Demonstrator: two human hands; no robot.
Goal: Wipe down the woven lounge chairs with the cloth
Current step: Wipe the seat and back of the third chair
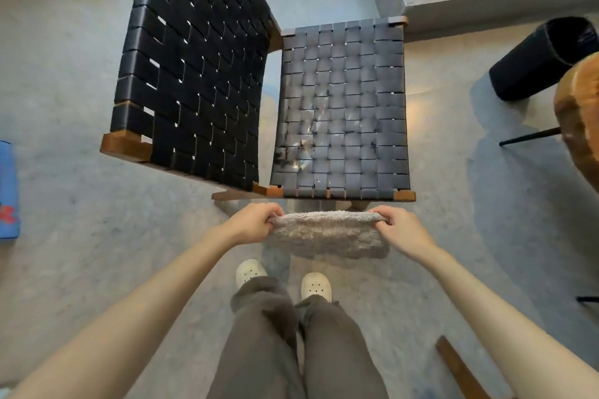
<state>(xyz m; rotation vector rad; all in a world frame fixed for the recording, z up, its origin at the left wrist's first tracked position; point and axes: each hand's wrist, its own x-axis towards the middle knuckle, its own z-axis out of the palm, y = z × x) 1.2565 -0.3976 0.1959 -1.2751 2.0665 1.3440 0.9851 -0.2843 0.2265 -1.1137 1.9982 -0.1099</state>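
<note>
Cloth (327,236) hangs stretched between left hand (254,223) and right hand (400,230), each pinching a top corner, woven lounge chair (343,107) at twelve o'clock.

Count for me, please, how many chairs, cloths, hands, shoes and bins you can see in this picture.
chair: 1
cloth: 1
hands, left hand and right hand: 2
shoes: 2
bin: 1
Total: 7

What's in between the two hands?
The cloth, grey and fluffy, stretches between the left hand and the right hand, each gripping a top corner, as the head view shows.
</note>
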